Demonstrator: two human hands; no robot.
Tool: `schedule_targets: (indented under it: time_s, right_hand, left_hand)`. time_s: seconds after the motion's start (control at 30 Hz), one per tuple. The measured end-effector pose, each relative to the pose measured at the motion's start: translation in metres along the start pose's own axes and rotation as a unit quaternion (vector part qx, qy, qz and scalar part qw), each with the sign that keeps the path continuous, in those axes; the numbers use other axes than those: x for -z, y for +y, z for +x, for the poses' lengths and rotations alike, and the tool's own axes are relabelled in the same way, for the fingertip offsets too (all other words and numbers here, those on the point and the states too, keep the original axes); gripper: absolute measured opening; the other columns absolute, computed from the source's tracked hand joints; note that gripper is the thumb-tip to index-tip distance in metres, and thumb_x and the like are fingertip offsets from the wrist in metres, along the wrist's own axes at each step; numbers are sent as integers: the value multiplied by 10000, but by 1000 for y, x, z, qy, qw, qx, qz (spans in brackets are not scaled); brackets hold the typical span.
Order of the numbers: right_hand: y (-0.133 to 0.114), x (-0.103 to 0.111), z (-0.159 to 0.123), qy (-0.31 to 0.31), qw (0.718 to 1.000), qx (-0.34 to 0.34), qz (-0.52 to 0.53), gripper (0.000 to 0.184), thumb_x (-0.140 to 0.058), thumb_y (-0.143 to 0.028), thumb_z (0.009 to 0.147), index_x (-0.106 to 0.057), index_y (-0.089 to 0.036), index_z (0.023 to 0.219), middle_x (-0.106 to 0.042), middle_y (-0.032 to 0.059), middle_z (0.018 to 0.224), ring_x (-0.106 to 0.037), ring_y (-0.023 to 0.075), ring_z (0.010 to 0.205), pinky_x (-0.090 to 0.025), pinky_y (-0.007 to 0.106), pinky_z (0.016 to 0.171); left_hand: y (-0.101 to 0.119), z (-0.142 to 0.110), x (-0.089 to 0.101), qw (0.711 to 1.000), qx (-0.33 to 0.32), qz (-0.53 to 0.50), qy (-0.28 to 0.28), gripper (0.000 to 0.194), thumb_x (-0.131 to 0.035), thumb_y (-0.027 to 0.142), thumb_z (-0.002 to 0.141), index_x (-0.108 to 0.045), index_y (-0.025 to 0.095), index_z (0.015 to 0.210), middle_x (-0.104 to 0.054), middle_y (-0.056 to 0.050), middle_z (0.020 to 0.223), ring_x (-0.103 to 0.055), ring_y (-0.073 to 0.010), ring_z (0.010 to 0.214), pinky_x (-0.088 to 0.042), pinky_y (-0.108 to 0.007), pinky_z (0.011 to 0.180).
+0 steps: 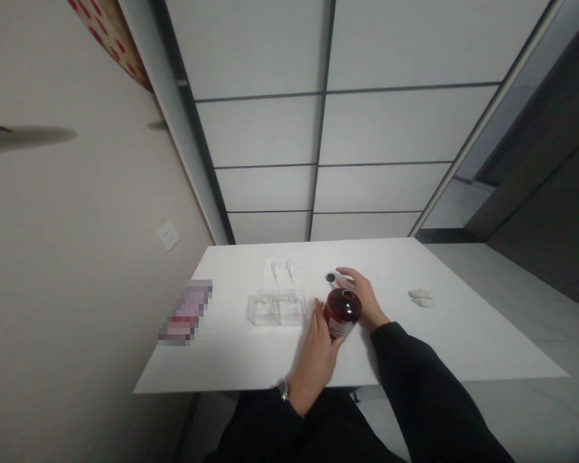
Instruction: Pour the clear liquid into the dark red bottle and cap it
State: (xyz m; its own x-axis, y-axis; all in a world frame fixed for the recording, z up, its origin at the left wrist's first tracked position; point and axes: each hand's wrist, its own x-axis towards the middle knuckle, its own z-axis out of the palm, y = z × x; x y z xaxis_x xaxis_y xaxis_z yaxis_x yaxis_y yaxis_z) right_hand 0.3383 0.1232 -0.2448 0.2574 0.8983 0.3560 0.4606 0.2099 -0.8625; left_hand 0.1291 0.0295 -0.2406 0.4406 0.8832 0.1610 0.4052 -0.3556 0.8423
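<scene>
A white wall socket (168,236) is set in the pale wall at the far left, and a white counter (444,341) is seen running across the lower middle of the view. A flat purple-and-pink box (186,312) is laid near the counter's left edge; its surface is pixelated, so no writing can be read on it. Further right, a clear plastic blister tray (276,308) is placed on the counter, with a white sheet (278,273) bearing two pale shapes just behind it.

A dark red bottle (342,313) is held upright above the counter, near the middle, and is clamped from the near side by the left hand (316,360), whose wrist carries a metal wristwatch (283,390). A pale label (340,331) is seen on the bottle, but its lettering is too small to be read. The right hand (357,296) is held with its fingers apart and is placed just beside the far side of the bottle, close to a small dark round cap (330,278) on the counter. A crumpled white cloth (421,298) is lying well to the right.
</scene>
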Motion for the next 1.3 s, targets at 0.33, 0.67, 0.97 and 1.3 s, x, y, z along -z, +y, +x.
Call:
schedule_targets:
  time_s: [0.33,0.67,0.97,1.3]
  right_hand:
    - [-24,18,-92,-31,990,64,125,722,-571,-753,971,-548,-253,1491,-628,168,1494,-631,335,1380,-549,528,1144]
    - [-50,0,-104,-43,994,-36,96,805,-919,-486,763,-458,-263,1384,-617,150,1383,-649,319,1285,-497,586,1160]
    - [-52,13,-135,69,995,-47,54,774,-945,-565,657,-580,-232,1253,-694,134,1213,-723,327,1100,-613,537,972]
    - [-88,29,-136,-23,981,142,-130,663,-852,-532,840,-593,-254,1383,-759,131,1275,-774,325,1124,-670,479,938]
  left_hand:
    - [-32,-41,139,951,-98,195,221,584,-682,291,995,-475,238,1538,-602,-155,1525,-560,-341,1469,-461,-586,1246]
    - [-93,1,176,991,107,31,68,813,-810,375,784,-466,176,1494,-591,-208,1534,-576,-373,1450,-395,-575,1265]
    - [-68,-69,153,991,98,88,23,709,-859,342,740,-583,247,1386,-681,-123,1458,-635,-370,1391,-492,-552,1196]
    - [-35,-51,110,990,-5,141,-19,725,-904,406,798,-564,240,1417,-692,-141,1405,-664,-368,1326,-541,-580,1134]
